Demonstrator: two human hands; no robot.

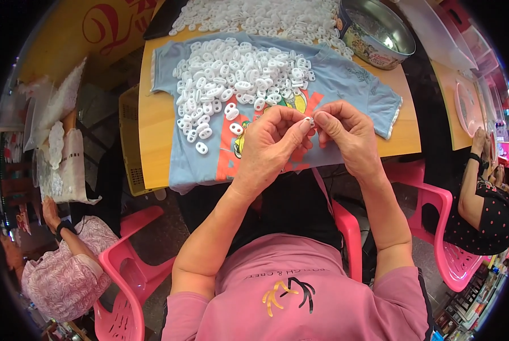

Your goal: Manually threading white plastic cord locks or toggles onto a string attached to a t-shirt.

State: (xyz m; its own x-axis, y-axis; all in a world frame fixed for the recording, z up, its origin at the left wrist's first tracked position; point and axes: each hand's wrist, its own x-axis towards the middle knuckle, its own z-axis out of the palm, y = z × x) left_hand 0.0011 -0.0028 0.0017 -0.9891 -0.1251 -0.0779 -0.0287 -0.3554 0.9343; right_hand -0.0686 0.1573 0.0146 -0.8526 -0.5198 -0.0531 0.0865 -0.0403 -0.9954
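My left hand and my right hand meet over the front of a blue T-shirt laid flat. Both are closed in a pinch, thumbs against fingers, on a small white plastic piece between the fingertips. Fingers cover most of that piece. Just beyond my hands, a heap of white oval plastic pieces with two holes spreads over the shirt. A few single ones lie apart near the heap's front, one loose oval piece being closest to the table edge.
Behind the shirt lies a second pile of white pieces, beside an oval metal tin. The wooden table ends close to me. A yellow crate stands at its left. People sit on both sides near pink chairs.
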